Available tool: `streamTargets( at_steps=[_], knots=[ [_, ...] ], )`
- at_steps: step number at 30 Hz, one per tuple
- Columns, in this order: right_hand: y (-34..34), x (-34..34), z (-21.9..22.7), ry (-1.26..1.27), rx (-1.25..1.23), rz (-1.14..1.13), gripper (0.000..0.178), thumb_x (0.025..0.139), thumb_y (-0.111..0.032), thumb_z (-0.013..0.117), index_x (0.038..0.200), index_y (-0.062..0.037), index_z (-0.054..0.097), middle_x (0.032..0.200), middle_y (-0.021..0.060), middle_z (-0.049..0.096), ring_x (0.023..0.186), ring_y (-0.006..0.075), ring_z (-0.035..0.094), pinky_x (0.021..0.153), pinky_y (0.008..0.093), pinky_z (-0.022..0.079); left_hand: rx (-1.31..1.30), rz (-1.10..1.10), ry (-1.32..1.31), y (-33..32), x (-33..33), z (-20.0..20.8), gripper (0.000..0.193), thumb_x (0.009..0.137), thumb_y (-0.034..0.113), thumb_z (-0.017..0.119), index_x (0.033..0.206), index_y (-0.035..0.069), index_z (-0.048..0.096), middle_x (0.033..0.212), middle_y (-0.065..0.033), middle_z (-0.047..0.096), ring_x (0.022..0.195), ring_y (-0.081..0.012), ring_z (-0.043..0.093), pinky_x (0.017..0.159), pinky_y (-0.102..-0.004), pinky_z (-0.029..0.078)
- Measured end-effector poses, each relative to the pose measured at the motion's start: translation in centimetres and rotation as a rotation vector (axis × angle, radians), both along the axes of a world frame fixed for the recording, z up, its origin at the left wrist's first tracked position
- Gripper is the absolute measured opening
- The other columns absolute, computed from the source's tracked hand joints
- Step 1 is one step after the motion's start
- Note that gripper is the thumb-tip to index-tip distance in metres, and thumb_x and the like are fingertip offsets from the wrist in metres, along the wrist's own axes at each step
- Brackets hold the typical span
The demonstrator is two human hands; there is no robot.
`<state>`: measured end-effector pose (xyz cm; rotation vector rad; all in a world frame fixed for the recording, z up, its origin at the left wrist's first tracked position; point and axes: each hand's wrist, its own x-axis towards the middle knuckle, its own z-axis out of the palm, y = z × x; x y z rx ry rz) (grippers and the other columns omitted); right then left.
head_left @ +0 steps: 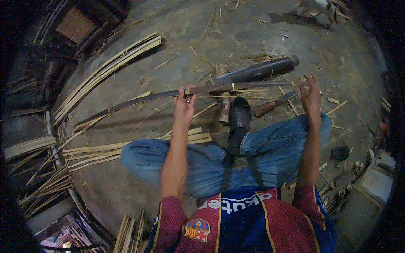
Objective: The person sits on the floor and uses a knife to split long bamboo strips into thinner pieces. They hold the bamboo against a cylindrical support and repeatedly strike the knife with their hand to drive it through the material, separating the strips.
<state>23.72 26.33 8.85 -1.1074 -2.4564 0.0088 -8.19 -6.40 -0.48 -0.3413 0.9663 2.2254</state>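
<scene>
A long, thin bamboo strip (139,100), dark on one face, stretches across in front of me and bends down toward the left. My left hand (184,101) pinches it near its middle, thumb and fingers closed around it. At the strip's right end is my right hand (311,95), its thumb and fingertips meeting that end, slightly blurred. Beyond the strip lies a dark smooth cylinder (257,69) on the floor. Below the strip, a short wooden piece (225,107) stands beside my black shoe (240,114), and a dark tool with a wooden end (276,103) lies to its right.
Pale split strips lie in a bundle (112,71) at far left, with more strips (97,152) by my left knee. Slats (130,232) are at lower left, and bamboo tubes (341,193) at right. An animal (316,8) is at the far right; shavings litter the concrete floor (185,55).
</scene>
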Motion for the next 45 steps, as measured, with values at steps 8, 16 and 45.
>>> streamTargets(
  at_steps=[8,16,45],
  knots=[
    [-15.1,-11.5,1.1,0.134,-0.300,0.515,0.029,0.083,-0.021,0.067,0.112,-0.0175,0.063,0.116,0.0107,0.058,0.111,0.0308,0.056,0.092,0.0456,0.043,-0.003,-0.139,-0.003,2.3,3.8,1.4,0.030,0.092,0.022,0.064,0.113,0.008,0.048,0.116,-0.0138,0.061,0.112,-0.0268,0.059,0.099,-0.0430,0.048],
    [-16.4,-13.2,-3.8,0.055,-0.170,0.545,0.016,0.080,-0.014,0.065,0.096,-0.0119,0.063,0.089,0.0093,0.054,0.083,0.0319,0.056,0.066,0.0445,0.043,-0.004,-0.113,-0.093,2.5,4.7,2.2,0.028,0.090,0.018,0.066,0.112,0.008,0.052,0.117,-0.0070,0.062,0.111,-0.0227,0.059,0.098,-0.0402,0.050],
    [-16.1,-11.3,-1.3,0.037,-0.421,0.645,0.029,0.084,-0.023,0.070,0.108,-0.0079,0.065,0.092,0.0150,0.062,0.086,0.0347,0.060,0.075,0.0413,0.048,-0.123,-0.453,-0.082,3.2,8.7,0.3,0.028,0.091,0.031,0.066,0.111,0.011,0.062,0.086,0.0033,0.063,0.067,-0.0058,0.054,0.047,-0.0216,0.034]
  ],
)
